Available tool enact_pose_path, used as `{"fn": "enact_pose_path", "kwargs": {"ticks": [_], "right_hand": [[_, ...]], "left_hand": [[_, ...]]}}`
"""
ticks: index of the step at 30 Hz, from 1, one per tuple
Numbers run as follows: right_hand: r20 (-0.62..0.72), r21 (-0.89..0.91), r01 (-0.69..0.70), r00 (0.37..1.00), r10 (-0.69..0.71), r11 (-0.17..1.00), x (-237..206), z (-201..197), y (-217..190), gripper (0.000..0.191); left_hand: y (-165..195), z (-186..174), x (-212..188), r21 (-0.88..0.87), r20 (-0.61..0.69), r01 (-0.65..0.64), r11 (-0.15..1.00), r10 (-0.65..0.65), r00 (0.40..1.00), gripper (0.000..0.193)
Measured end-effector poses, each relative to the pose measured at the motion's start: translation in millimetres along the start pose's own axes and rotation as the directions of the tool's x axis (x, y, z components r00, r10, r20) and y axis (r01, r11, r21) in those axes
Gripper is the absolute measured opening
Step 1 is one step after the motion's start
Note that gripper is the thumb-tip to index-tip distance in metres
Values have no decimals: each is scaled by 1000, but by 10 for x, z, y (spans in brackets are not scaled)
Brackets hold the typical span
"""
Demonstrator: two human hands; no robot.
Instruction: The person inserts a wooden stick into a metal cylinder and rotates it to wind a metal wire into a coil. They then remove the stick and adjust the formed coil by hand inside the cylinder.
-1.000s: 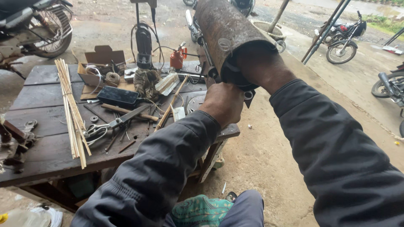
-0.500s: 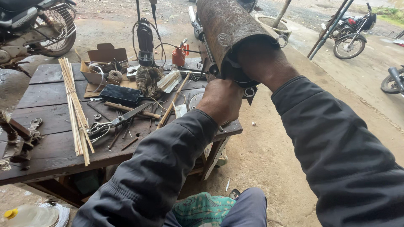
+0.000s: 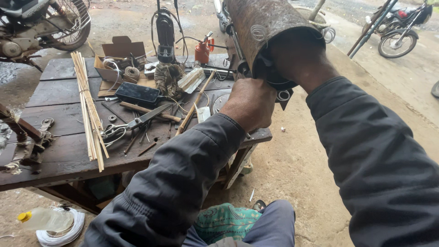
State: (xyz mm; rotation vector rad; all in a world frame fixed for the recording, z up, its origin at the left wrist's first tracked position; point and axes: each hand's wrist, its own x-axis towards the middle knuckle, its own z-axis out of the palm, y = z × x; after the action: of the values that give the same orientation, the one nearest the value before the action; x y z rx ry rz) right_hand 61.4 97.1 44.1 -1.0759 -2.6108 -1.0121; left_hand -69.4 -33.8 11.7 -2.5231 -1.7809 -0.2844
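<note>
Left hand point(image 3: 250, 101) grips rusty metal cylinder point(image 3: 265, 23).

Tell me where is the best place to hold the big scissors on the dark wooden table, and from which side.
Take the metal scissors by the looped handles, coming from above at the left end. The blades point right toward the wooden stick, and the loops lie flat on the dark wooden table with bare wood around them.

The metal pipe point(image 3: 265, 27) at twelve o'clock is rusty brown with dark spots. The oil can point(image 3: 202, 50) is red. The bundle of sticks point(image 3: 89, 105) at nine o'clock is pale yellow on the dark brown table point(image 3: 59, 155). The cloth point(image 3: 224, 222) at six o'clock is green with a pattern.
</note>
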Motion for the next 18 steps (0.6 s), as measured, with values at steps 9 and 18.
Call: {"fn": "enact_pose_path", "kwargs": {"ticks": [9, 18], "right_hand": [[-190, 58, 17, 982, -6, 998, -178, 122, -10, 18], [-370, 403, -30, 909, 193, 915, -1135, -939, -13, 16]], "left_hand": [[56, 29, -22, 50, -55, -4, 999, 7, 998, 25], [-36, 171, -16, 48, -177, -62, 997, 69, 982, 22]]}}
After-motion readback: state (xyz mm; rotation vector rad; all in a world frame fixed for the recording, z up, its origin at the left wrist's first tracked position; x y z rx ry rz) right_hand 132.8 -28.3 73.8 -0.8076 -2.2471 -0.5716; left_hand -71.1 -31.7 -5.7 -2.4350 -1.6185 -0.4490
